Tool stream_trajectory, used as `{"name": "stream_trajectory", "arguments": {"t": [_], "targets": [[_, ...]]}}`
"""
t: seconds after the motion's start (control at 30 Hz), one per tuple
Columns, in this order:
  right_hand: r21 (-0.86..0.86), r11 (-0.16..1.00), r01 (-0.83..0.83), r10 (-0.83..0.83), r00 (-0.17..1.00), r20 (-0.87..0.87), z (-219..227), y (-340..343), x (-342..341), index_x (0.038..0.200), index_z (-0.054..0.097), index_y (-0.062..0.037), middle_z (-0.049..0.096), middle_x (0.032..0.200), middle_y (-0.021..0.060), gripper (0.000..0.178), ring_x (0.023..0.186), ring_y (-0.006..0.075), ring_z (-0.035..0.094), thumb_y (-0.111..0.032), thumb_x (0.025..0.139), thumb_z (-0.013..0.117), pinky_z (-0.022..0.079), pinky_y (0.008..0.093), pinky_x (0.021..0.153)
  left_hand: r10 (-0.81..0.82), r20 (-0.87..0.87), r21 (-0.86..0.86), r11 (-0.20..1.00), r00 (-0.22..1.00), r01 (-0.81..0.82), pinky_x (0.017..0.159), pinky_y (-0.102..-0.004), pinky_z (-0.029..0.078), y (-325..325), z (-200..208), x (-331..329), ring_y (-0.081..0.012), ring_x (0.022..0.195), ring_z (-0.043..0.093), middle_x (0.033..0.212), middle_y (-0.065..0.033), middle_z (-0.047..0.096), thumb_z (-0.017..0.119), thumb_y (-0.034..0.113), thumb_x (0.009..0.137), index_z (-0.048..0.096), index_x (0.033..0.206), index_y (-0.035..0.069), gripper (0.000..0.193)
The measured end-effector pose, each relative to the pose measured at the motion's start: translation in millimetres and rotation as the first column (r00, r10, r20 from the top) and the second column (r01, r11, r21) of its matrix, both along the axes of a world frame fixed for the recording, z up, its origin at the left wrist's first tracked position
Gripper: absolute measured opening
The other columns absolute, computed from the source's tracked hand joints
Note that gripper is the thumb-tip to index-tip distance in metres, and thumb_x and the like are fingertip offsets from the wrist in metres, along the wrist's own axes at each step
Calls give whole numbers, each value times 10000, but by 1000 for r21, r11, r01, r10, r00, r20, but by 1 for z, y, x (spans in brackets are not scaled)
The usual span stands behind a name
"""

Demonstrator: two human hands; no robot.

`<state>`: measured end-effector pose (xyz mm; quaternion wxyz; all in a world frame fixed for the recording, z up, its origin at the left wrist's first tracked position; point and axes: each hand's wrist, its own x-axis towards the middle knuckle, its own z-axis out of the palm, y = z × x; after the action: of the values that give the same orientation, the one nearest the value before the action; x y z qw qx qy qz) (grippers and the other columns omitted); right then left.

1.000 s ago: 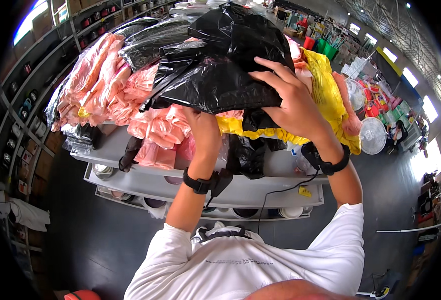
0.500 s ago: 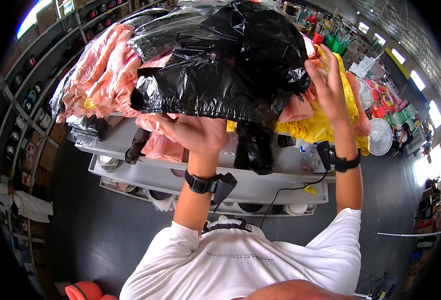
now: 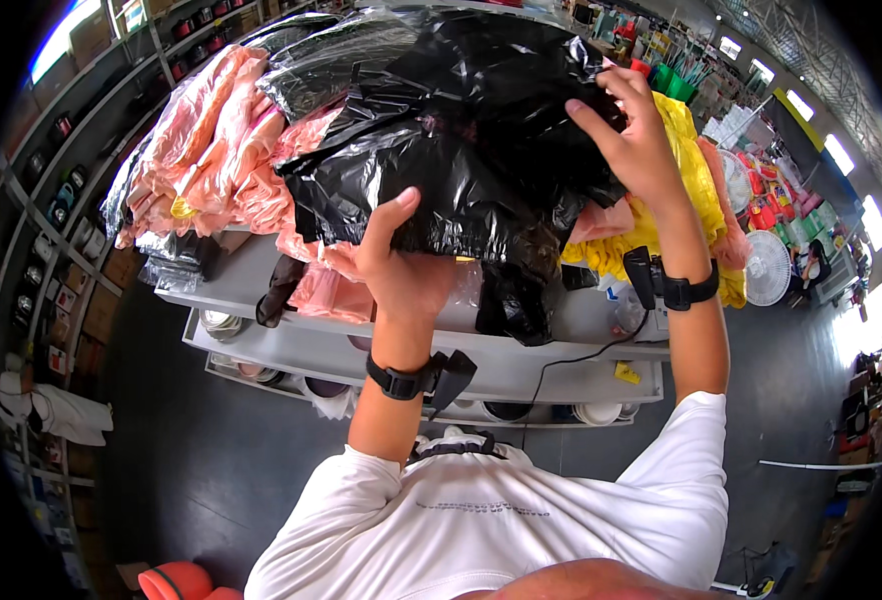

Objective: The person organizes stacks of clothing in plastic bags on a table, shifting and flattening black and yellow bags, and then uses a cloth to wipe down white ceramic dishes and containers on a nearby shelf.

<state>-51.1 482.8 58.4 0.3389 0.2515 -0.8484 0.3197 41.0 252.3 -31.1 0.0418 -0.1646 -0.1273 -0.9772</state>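
A large crumpled black plastic bag [image 3: 441, 150] lies spread over a heap of folded plastic bags. My left hand [image 3: 401, 265] is at its front edge, the thumb raised over the black film and the fingers hidden beneath, so the bag's edge lies in the hand. At the bag's right side is my right hand [image 3: 636, 140]; its fingers are bent and apart, touching the film, with the thumb stretched out over it. Pink bags [image 3: 221, 150] are piled on the left, and yellow bags [image 3: 681, 160] lie under and beside my right hand.
The heap rests on a grey tiered shelf unit [image 3: 461, 375] with dishes on its lower levels. A black cable [image 3: 581, 357] hangs in front of it. Stocked racks [image 3: 46, 230] stand at the left; a white fan [image 3: 767, 268] is at the right. Something red [image 3: 176, 580] is low left.
My left thumb has come up over the bag's front edge. My right hand has shifted left and inward, its fingers now bent. The black bag's front lies flatter and has shifted slightly.
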Motion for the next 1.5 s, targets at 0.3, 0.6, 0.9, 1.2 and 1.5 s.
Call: {"name": "stream_trajectory", "arguments": {"t": [0.3,0.6,0.9,1.2,1.5], "targets": [[216,895,-391,356,916,183,2,-28,51,1287,518,-16,611,1201,171,545,1094,250,611,-219,840,755,449,316,965,13,7,-276,961,1000,-11,981,-419,473,17,-2,16,-258,1144,590,1264,-129,594,553,324,885,489,1328,-10,559],[494,829,-263,315,949,-23,-2,-49,89,1307,556,-92,533,1172,196,486,1070,392,489,-277,871,666,418,453,939,210,-134,-526,813,968,-249,919,-270,473,36,-15,14,-131,1012,592,1106,-52,649,772,173,829,641,1132,-24,384],[360,862,-358,385,923,-6,15,-10,59,1397,477,-96,541,1325,131,577,1230,320,515,-244,877,678,424,418,1010,52,75,-357,934,996,-21,971,-313,466,31,-14,12,-182,1107,607,1191,-85,643,625,120,919,626,1176,-51,309],[208,889,-408,390,912,126,42,52,-22,1337,508,-74,555,1349,101,512,1268,245,516,-227,876,671,379,370,1083,-7,236,-247,967,972,67,831,-374,525,23,-15,5,-266,898,666,936,-110,701,583,138,851,663,934,9,173],[621,784,-1,-33,999,43,27,6,-44,1365,473,-129,633,1232,175,658,1156,364,590,-60,749,693,497,442,938,-170,81,-146,973,982,181,886,-364,516,10,-1,-2,-257,944,665,1003,-136,698,567,167,873,662,997,-26,248]]}}
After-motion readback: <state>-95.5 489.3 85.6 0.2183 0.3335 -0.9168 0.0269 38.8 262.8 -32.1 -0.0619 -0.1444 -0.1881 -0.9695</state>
